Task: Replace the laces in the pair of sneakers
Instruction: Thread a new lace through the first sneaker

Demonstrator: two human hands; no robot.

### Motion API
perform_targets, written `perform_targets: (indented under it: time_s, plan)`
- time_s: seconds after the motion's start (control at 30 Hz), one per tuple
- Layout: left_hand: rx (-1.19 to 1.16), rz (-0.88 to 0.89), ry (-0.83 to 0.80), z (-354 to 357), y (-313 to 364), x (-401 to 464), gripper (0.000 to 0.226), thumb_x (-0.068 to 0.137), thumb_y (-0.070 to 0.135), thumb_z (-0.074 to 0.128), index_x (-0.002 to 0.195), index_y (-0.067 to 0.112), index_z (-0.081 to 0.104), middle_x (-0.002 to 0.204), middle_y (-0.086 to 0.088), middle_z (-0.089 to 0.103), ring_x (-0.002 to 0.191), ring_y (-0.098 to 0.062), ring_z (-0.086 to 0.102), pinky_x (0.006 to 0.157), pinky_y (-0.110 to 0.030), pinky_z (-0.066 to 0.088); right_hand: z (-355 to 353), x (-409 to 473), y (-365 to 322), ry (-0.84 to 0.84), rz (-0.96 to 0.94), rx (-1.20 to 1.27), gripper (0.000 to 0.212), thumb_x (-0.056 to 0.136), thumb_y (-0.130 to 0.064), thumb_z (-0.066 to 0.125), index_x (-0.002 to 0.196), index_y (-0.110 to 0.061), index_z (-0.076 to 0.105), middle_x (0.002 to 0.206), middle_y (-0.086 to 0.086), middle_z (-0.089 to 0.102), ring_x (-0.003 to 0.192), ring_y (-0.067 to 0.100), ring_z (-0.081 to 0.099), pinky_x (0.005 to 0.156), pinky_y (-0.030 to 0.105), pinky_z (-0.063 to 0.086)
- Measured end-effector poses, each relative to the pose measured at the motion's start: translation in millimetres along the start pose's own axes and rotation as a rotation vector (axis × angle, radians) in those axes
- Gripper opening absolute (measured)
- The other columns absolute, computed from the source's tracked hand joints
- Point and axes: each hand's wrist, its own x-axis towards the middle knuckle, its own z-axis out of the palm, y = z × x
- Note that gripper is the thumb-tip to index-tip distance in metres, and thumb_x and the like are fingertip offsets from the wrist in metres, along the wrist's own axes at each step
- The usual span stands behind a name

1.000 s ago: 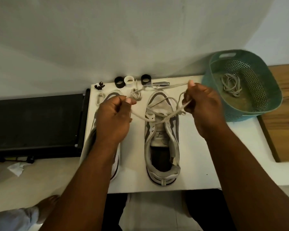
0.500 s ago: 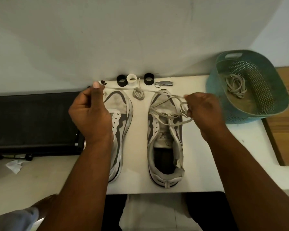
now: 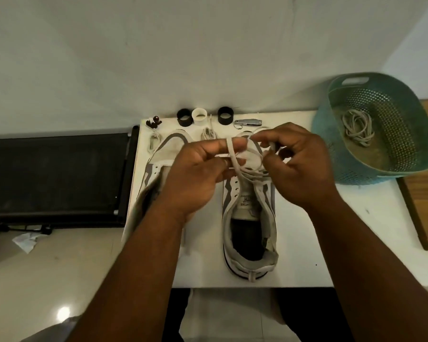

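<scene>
Both hands have swung together over the right sneaker [image 3: 248, 218]! The left hand [image 3: 195, 178] has the lace [image 3: 234, 159] looped over curled fingers, while the right hand [image 3: 299, 164] pinches it. A white worktop [image 3: 307, 243] stands against a pale wall, with a teal basket [image 3: 381, 134] at its right end.

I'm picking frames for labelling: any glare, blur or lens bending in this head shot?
Head view: a bright glare spot on the floor at lower left; table edges bow from the wide lens; the lace and both hands look slightly soft; dim, warm light overall.
</scene>
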Motion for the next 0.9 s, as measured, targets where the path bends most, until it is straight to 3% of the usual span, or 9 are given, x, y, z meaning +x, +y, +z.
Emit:
perform_targets:
  time_s: [0.13,0.2,0.3,0.4,0.57,0.67,0.77,0.83,0.9]
  plan:
    - [0.275,0.055,-0.033,3,-9,2,0.016,0.101,0.016,0.065,0.101,0.023,0.08,0.088,-0.005,0.079,0.082,-0.032,0.076,0.078,-0.051,0.064,5,-3,3,-0.114,0.005,-0.012,0.039,0.084,-0.043,0.07,0.12,-0.027,0.073,0.099,-0.018,0.063,0.087,0.0,0.061,0.07,0.01,0.043]
    - [0.372,0.091,0.024,2,-11,3,0.012,0.098,0.024,0.07,0.096,0.022,0.082,0.078,-0.003,0.077,0.072,-0.03,0.074,0.07,-0.052,0.063,7,-4,5,-0.179,0.051,0.103,0.042,0.082,-0.049,0.068,0.12,-0.03,0.072,0.101,-0.02,0.065,0.091,0.003,0.064,0.073,0.019,0.051]
    - [0.447,0.137,0.108,2,-9,3,0.023,0.09,0.036,0.079,0.069,0.025,0.076,0.056,0.005,0.068,0.049,-0.011,0.062,0.054,-0.031,0.055,8,-4,6,-0.223,0.107,0.273,0.038,0.087,-0.046,0.068,0.121,-0.03,0.071,0.105,-0.013,0.07,0.096,0.012,0.067,0.08,0.041,0.06]
    - [0.536,0.14,0.03,2,-10,2,0.051,0.077,0.06,0.078,0.05,0.02,0.062,0.044,0.003,0.052,0.041,-0.006,0.043,0.046,-0.02,0.037,8,-4,7,-0.271,-0.003,0.194,0.038,0.089,-0.038,0.068,0.124,-0.025,0.07,0.108,-0.007,0.07,0.101,0.013,0.066,0.083,0.038,0.059]
    - [0.602,0.047,-0.08,-1,-16,3,0.074,0.075,0.075,0.068,0.06,0.004,0.06,0.051,-0.011,0.054,0.044,-0.024,0.05,0.049,-0.037,0.041,9,-6,9,-0.32,-0.07,0.223,0.015,0.09,-0.015,0.069,0.101,-0.014,0.079,0.087,-0.002,0.074,0.081,0.015,0.067,0.07,0.032,0.056]
    - [0.685,0.112,0.172,-1,-20,5,0.057,0.073,0.08,0.068,0.071,0.023,0.071,0.07,0.006,0.067,0.056,-0.003,0.06,0.053,-0.027,0.048,9,-5,9,-0.27,-0.009,0.176,0.013,0.097,-0.023,0.068,0.096,-0.017,0.08,0.078,-0.001,0.072,0.072,0.016,0.064,0.061,0.029,0.05]
    - [0.495,0.23,0.216,0,-22,9,0.027,0.075,0.061,0.08,0.085,0.036,0.074,0.102,0.012,0.07,0.086,-0.002,0.069,0.068,-0.014,0.054,10,-4,7,-0.295,-0.026,0.15,0.015,0.097,-0.025,0.068,0.095,-0.015,0.079,0.074,0.002,0.07,0.068,0.018,0.061,0.059,0.027,0.047]
    - [0.345,0.27,0.155,2,-23,9,0.009,0.084,0.033,0.082,0.091,0.035,0.076,0.103,0.01,0.074,0.098,-0.004,0.07,0.08,-0.017,0.055,11,-5,6,-0.318,-0.039,0.15,0.012,0.095,-0.022,0.069,0.091,-0.015,0.078,0.073,-0.002,0.068,0.068,0.018,0.059,0.061,0.027,0.046]
    - [0.297,0.275,0.145,2,-24,9,0.014,0.087,0.02,0.08,0.091,0.033,0.077,0.097,0.011,0.076,0.1,-0.006,0.071,0.085,-0.027,0.057,12,-5,7,-0.332,-0.031,0.145,0.009,0.093,-0.021,0.07,0.088,-0.019,0.078,0.072,-0.009,0.066,0.068,0.016,0.06,0.062,0.025,0.046]
